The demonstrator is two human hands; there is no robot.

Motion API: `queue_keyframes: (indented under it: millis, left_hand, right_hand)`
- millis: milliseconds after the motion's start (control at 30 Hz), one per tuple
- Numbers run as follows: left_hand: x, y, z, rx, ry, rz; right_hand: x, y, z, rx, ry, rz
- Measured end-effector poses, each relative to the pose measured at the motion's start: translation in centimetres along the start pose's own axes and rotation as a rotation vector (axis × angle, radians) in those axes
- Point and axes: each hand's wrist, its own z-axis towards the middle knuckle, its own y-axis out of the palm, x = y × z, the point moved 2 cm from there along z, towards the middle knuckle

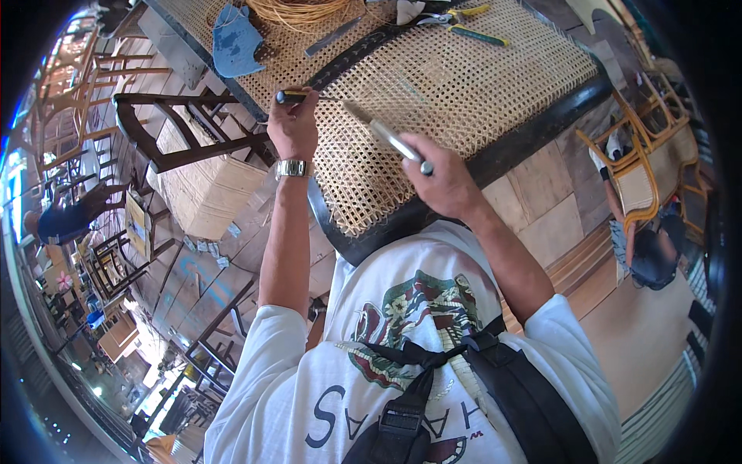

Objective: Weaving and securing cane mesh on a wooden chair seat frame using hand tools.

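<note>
Cane-work lot: one black frame [541, 124] with two woven cane sections [433, 100] in view, two tools in hand.
Left grip [294, 127], one, clenched around one slim tool [291, 97] with a dark, yellow-banded handle, its thin shaft pointing right over the nearer cane section; one metal-band wristwatch [294, 168] below. Right grip [442, 179], one, grasping one silver-handled tool [394, 140], its far end blurred, near the shaft; contact cannot be told. At the frame's far side: one blue piece [236, 46], ragged-edged; one coil of cane strands [297, 11]; one flat blade [334, 37]; one yellow handle [469, 11] and one green handle [475, 34], side by side, joined or separate not determinable. Left of the frame: one dark chair frame [193, 127] against one cardboard box [205, 185].
</note>
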Motion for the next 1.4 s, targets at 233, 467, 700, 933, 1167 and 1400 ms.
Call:
queue_keyframes:
  millis: [233, 467, 700, 933, 1167, 1400]
  left_hand:
    - [0.3, 1.1, -0.4, -0.067, 0.03, -0.001]
    - [0.2, 1.7, -0.4, -0.074, -0.032, 0.15]
    - [0.7, 0.6, -1.1, -0.025, 0.103, 0.034]
    - [2.7, 0.7, -1.1, -0.037, 0.064, 0.145]
    - [1.2, 1.7, -1.8, -0.07, 0.007, 0.077]
    - [2.2, 0.6, -2.5, -0.024, 0.103, 0.111]
  right_hand:
    - [-1.5, 1.5, 1.5, -0.428, -0.164, -0.12]
    - [-1.0, 1.7, 1.6, -0.353, -0.183, -0.165]
    - [-0.8, 1.7, -0.6, -0.216, -0.145, -0.016]
    - [-1.2, 1.3, -0.1, -0.336, -0.094, -0.126]
    - [0.0, 1.7, -0.2, -0.29, -0.176, -0.117]
    - [-0.5, 1.7, -1.5, -0.109, -0.199, -0.039]
